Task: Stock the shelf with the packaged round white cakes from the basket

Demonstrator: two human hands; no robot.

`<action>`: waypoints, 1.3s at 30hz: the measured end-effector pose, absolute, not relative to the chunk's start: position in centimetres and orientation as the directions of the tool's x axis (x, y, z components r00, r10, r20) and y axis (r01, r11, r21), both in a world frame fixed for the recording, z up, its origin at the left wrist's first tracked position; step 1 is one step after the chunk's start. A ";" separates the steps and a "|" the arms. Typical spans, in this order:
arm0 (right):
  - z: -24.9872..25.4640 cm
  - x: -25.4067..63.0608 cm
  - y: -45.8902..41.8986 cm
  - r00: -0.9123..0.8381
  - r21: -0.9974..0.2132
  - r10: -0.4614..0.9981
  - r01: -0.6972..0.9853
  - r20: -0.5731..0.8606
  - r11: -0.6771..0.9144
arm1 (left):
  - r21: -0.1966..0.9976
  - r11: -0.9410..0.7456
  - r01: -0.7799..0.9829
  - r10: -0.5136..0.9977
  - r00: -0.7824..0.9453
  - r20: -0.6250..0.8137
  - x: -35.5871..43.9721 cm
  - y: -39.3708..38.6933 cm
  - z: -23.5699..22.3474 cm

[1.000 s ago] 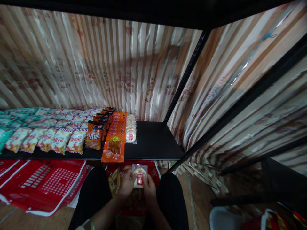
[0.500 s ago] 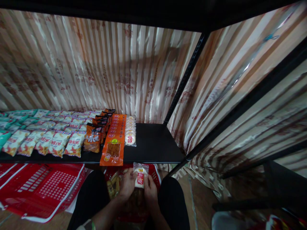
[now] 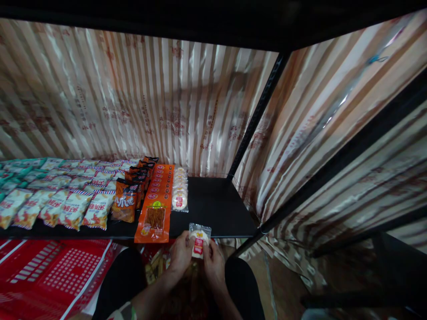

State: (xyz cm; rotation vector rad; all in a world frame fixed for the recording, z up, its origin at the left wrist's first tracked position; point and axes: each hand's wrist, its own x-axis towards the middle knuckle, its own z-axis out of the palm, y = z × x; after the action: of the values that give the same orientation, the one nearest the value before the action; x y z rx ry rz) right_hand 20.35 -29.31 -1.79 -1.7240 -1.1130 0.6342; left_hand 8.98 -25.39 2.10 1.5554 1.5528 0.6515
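Between my two hands is a small clear packet of round white crackers with a red label. My left hand grips its left side, and my right hand closes on its right side. The packet is upright at the front edge of the black shelf. A row of similar white cracker packets stands on that shelf, just beyond my hands. Left of the row lies a long orange snack-stick packet, its lower end reaching past the shelf edge.
Orange-brown snack bags and several white snack bags fill the shelf's left part. A red basket is at lower left; another holding packets is below my hands. A black post rises before a striped curtain.
My hands and the cracker packet have come nearer to the shelf's front edge, and the packet's top now overlaps it. The view has tilted slightly, so the shelf appears lower.
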 end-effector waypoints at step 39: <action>-0.3 26.5 -16.4 0.395 -0.676 0.898 0.717 0.195 -0.168 | 0.799 0.039 0.600 0.998 0.007 -0.054 14.6 -15.3 2.6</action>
State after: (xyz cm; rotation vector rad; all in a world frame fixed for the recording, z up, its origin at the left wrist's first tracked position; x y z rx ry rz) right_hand 26.50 -16.38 -0.25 -1.9443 -1.3815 0.3241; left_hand 14.59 -15.31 2.59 1.6334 1.6670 0.7770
